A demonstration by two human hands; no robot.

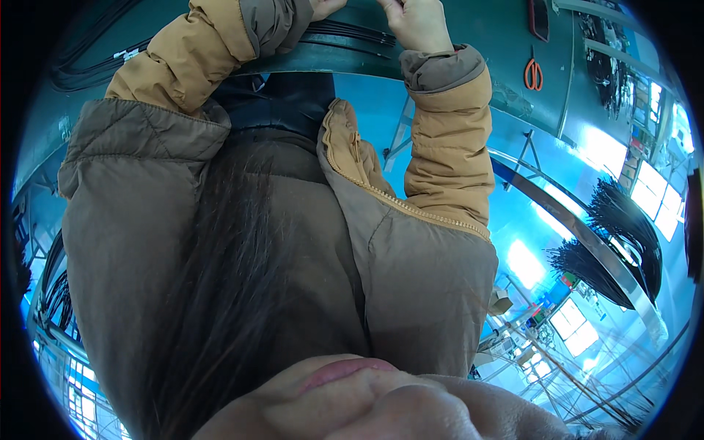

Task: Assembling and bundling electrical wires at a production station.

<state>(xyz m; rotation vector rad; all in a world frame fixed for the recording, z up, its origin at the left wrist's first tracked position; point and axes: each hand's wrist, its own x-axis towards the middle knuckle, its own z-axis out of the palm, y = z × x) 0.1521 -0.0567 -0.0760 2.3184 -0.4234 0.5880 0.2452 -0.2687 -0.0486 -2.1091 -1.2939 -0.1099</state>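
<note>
At the top edge, my left hand is cut off by the frame; only part of it shows past the grey cuff, and its fingers cannot be made out. My right hand lies over the green table, its visible fingers bent in toward the left hand. Whatever it grips is beyond the picture's edge. Thin black cables run along the table between and below the two hands, close to its near edge.
Orange-handled scissors and a dark phone-like object with a red edge lie right on the green table. More black cables curve at the left. Black cable bundles hang on a metal rail behind at right.
</note>
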